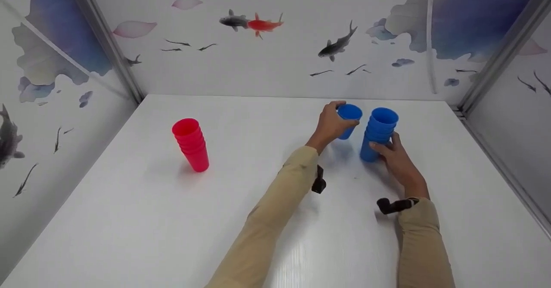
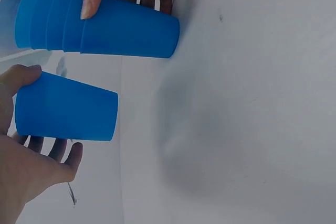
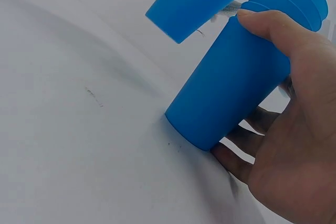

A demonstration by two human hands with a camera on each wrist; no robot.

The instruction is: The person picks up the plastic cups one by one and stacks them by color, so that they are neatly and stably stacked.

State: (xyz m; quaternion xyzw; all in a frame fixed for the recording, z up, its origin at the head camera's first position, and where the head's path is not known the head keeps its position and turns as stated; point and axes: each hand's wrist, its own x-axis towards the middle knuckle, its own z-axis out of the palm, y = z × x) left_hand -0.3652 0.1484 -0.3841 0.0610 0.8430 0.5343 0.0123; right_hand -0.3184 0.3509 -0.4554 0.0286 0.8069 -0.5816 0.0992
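A single blue cup (image 1: 347, 124) is held near its rim by my left hand (image 1: 332, 122), above the tabletop. Just to its right, a stack of several nested blue cups (image 1: 371, 149) stands upright on the table. My right hand (image 1: 398, 161) grips that stack from the right side, thumb across the front. In the left wrist view the lone cup (image 2: 68, 107) and the stack (image 2: 126, 27) are apart, with a narrow gap between them. The right wrist view shows the stack's base (image 3: 194, 124) down at the table surface.
A leaning-looking stack of several red cups (image 1: 198, 154) stands on the left of the white table (image 1: 129, 219). Behind the table rises a white wall (image 1: 275, 68) with painted fish, and further panels close off both sides.
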